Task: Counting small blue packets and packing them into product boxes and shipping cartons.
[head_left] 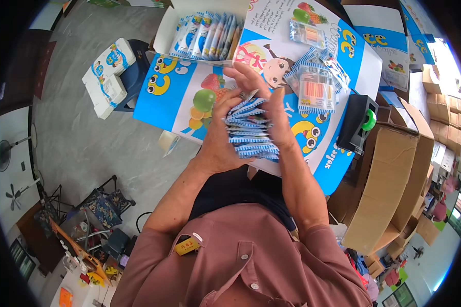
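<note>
Between my two hands stands a stack of small flat packets (252,130) with blue-and-white striped sealed edges, held in front of my body. My left hand (217,140) wraps round the stack's left side. On the opposite side my right hand (277,118) presses its palm and thumb to the stack, its fingers reaching over the far end. Just beyond, an open white box (164,38) contains a row of similar packets (205,36). Several clear packets with striped edges (316,88) lie loose to the right of my hands, and another packet (308,34) lies farther off.
Printed blue-and-white cardboard (161,110) forms the work surface. A black tape dispenser (357,125) with green tape stands at its right edge, beside an open brown carton (384,176). Folded white-and-blue boxes (107,77) rest on a dark stool to the left. Grey floor (95,153) surrounds the stool.
</note>
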Motion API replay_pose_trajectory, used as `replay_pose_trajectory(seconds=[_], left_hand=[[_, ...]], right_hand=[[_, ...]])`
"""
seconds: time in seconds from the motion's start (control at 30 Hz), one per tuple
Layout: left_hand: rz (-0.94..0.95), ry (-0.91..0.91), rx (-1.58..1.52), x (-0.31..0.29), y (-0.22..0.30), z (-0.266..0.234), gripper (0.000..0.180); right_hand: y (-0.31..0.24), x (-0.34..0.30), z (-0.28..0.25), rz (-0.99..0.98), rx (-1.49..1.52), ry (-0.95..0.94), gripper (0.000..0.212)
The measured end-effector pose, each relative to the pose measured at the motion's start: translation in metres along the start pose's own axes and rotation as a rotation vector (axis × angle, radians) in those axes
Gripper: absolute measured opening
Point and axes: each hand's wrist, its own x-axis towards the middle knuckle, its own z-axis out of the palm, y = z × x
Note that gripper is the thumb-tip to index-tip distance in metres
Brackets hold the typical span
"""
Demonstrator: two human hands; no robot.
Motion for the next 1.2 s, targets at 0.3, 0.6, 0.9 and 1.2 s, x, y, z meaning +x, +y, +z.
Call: replay_pose_trajectory(seconds=[0.3,0.6,0.9,1.2], left_hand=[[-0.149,0.017,-0.140,0.019,0.070,-0.031,0.106],[-0.200,0.000,0.221,0.172,0.146,-0.131,0.048],[-0.481,-0.136,0.689,0.222,0.076,-0.124,0.090],[-0.447,0.205,1.336,0.201,0.053,-0.075,0.110]], right_hand=[[-0.034,-0.018,0.010,0.073,0.013,0.052,0.106],[-0.061,0.053,0.003,-0.222,-0.584,0.413,0.047],[-0.068,0.048,0.009,-0.284,-0.572,0.359,0.046],[-0.053,0.068,0.003,-0.571,-1.189,0.203,0.048]])
